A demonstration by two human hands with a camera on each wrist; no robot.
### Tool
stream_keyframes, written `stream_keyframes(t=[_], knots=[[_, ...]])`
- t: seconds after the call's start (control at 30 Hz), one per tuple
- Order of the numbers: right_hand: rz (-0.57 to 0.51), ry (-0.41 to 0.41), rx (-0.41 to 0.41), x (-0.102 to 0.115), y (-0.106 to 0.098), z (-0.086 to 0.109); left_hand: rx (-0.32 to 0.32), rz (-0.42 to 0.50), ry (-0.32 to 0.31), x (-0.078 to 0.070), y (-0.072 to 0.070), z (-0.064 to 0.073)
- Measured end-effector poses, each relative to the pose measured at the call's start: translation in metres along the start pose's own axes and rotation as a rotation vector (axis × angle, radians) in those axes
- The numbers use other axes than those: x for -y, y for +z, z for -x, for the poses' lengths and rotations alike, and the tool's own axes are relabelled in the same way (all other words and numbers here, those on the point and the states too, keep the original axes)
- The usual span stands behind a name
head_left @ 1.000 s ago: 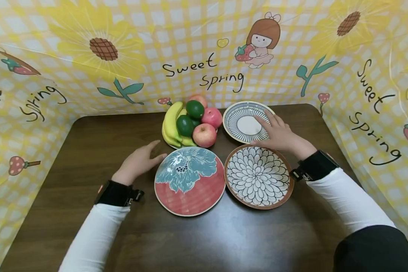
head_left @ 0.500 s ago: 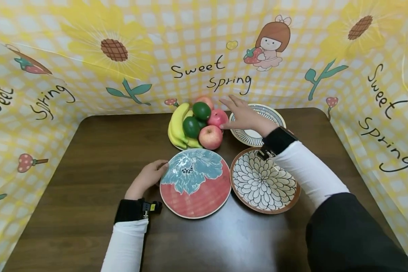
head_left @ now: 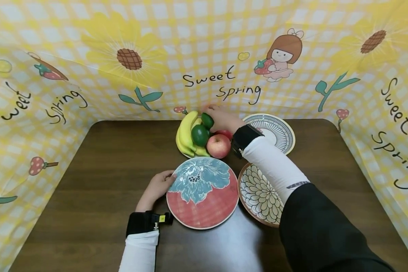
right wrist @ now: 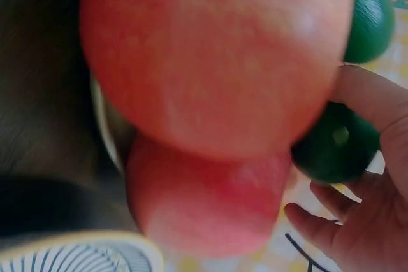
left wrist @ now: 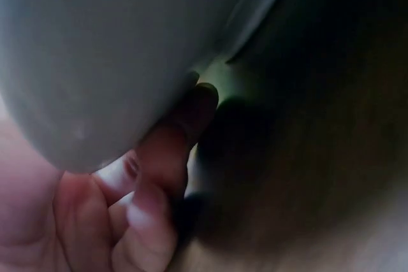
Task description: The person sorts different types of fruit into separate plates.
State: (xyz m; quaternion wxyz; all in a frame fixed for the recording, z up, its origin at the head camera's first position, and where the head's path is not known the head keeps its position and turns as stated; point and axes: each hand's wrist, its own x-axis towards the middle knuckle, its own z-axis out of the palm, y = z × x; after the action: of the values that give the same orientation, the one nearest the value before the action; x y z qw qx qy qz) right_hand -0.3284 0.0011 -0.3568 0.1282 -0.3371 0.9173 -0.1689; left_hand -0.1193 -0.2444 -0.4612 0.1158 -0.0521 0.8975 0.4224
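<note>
My left hand (head_left: 158,187) holds the left rim of a red plate with a blue flower (head_left: 204,211), thumb on top. In the left wrist view its fingers (left wrist: 162,164) curl beneath the plate's underside (left wrist: 115,62). My right hand (head_left: 227,120) is at the fruit pile and grips the upper dark green avocado (head_left: 207,121). In the right wrist view, thumb and fingers stand around this avocado (right wrist: 338,148). Another avocado (head_left: 200,135) lies just below it. Bananas (head_left: 187,132) lie on the left, a red-yellow apple (head_left: 219,146) in front; a pinkish-red fruit (right wrist: 210,202) is mostly hidden by my hand in the head view.
Right of the red plate sits a brown-rimmed petal-pattern plate (head_left: 258,192), partly under my right sleeve. Behind it stands a blue-lined white plate (head_left: 282,130). The fruit rests on a dish against a yellow checked cloth wall (head_left: 149,30). All stand on a dark wooden table (head_left: 88,211).
My right hand has moved left from above the blue-lined plate to the fruit pile and taken hold of the upper avocado. My left hand has come to the red plate's rim and holds it.
</note>
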Motion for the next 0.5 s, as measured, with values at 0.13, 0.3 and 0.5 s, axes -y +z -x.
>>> stream_keyframes(t=[0.13,0.3,0.5], knots=[[0.01,0.009,-0.006,0.0,0.008,-0.005,0.006,0.007,0.0,0.001,0.003,-0.001],[0.002,0.018,-0.004,0.001,0.012,-0.009,0.018,0.021,-0.018,0.0,0.003,-0.002],[-0.027,0.022,-0.016,0.003,0.013,-0.013,0.022,0.022,-0.012,0.001,-0.001,-0.001]])
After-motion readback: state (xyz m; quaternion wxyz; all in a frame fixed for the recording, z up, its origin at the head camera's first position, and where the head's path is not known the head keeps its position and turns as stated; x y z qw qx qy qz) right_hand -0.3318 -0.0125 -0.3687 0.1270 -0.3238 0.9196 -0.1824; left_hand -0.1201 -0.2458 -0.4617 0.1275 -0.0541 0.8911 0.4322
